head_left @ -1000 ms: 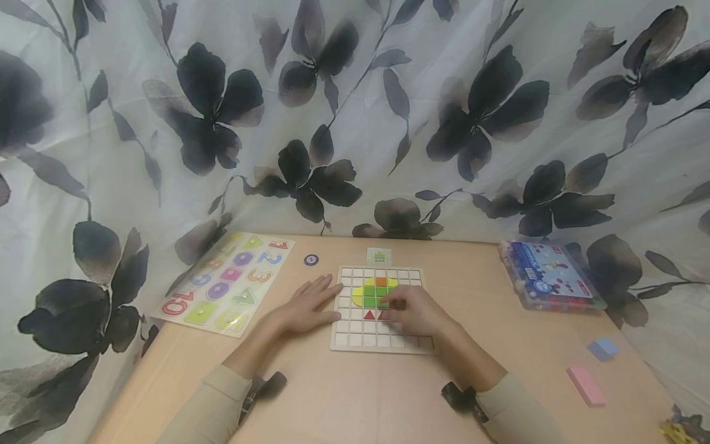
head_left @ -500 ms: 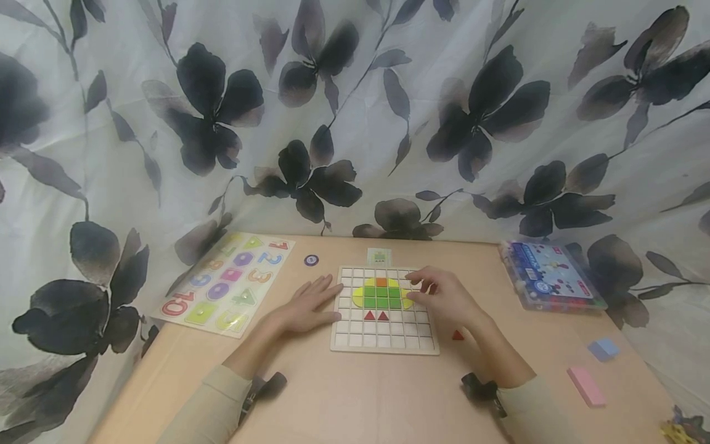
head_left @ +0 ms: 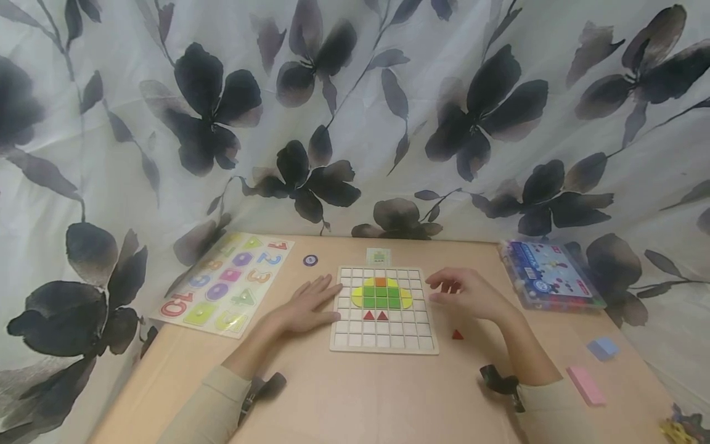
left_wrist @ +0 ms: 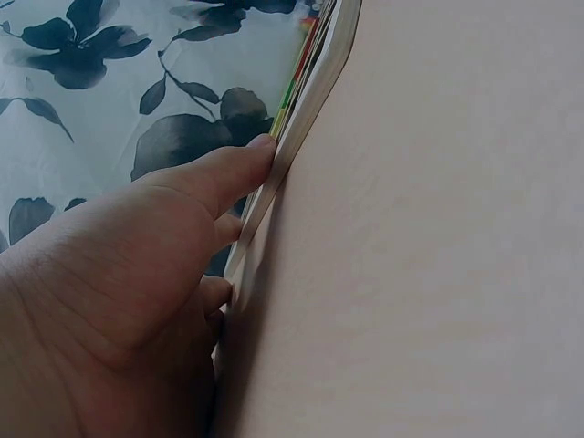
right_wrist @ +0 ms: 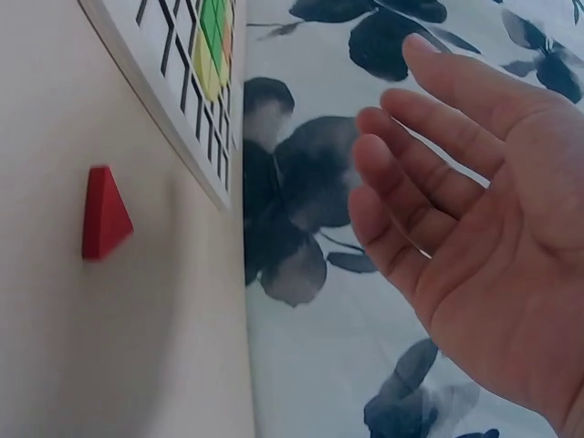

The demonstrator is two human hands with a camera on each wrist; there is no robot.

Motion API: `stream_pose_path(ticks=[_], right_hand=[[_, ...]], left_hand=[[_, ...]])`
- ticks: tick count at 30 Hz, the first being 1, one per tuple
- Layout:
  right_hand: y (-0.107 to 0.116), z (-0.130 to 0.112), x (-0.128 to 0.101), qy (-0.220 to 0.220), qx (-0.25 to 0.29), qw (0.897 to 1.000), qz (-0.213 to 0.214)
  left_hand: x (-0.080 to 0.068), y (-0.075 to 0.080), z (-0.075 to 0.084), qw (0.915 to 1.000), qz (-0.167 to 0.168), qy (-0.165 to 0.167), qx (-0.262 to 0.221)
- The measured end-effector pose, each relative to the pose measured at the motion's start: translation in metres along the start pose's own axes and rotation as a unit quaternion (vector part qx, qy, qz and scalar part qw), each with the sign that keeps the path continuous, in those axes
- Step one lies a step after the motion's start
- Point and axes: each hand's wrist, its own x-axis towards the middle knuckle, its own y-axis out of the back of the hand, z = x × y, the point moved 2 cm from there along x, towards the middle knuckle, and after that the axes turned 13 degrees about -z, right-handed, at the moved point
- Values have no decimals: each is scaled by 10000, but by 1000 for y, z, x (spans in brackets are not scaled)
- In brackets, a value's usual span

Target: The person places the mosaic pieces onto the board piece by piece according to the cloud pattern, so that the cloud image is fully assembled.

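Note:
A white gridded board [head_left: 355, 340] lies mid-table. On it sit several green squares [head_left: 381, 298], yellow rounded pieces [head_left: 357, 301] around them, an orange square [head_left: 381, 282] on top and two red triangles [head_left: 368, 316] below. My left hand [head_left: 304, 311] rests flat beside the board, its thumb touching the left edge, as the left wrist view also shows. Just past the right edge, my right hand [head_left: 468, 293] hovers with loosely bent fingers and nothing in them. Nearer me, a loose red triangle [head_left: 457, 335] lies on the table; the right wrist view shows this red triangle block [right_wrist: 107, 214] too.
A small pattern card [head_left: 379, 256] lies behind the board. Leftward are a round dark token [head_left: 310, 260] and a number-and-shape sheet [head_left: 226, 283]. At right stand a clear boxed set [head_left: 549, 274], a blue block [head_left: 603, 349] and a pink block [head_left: 586, 386]. A floral curtain [head_left: 355, 123] hangs behind.
My right hand has drawn back rightward from the pieces to beyond the board's right edge. The right yellow side and the loose red triangle are uncovered. My left hand stays still.

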Motion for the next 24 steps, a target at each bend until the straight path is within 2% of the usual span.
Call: stream_pose_path(ticks=[10,14,21,24], right_hand=[[6,17,-9,-254,64,9973,-686],[6,27,-12,-460,256,9928,-1072],[2,41,-17,-321,452,9832,-1738],[0,43,-19,-459,451,9790,-1932]], left_hand=[[1,-2,-5,10000,-12,10,10],[3,-3,-8,10000,-20,18,84],[4,-4,-9,9999,-25,12,104],[3,-4,-8,9999,-4,12,100]])
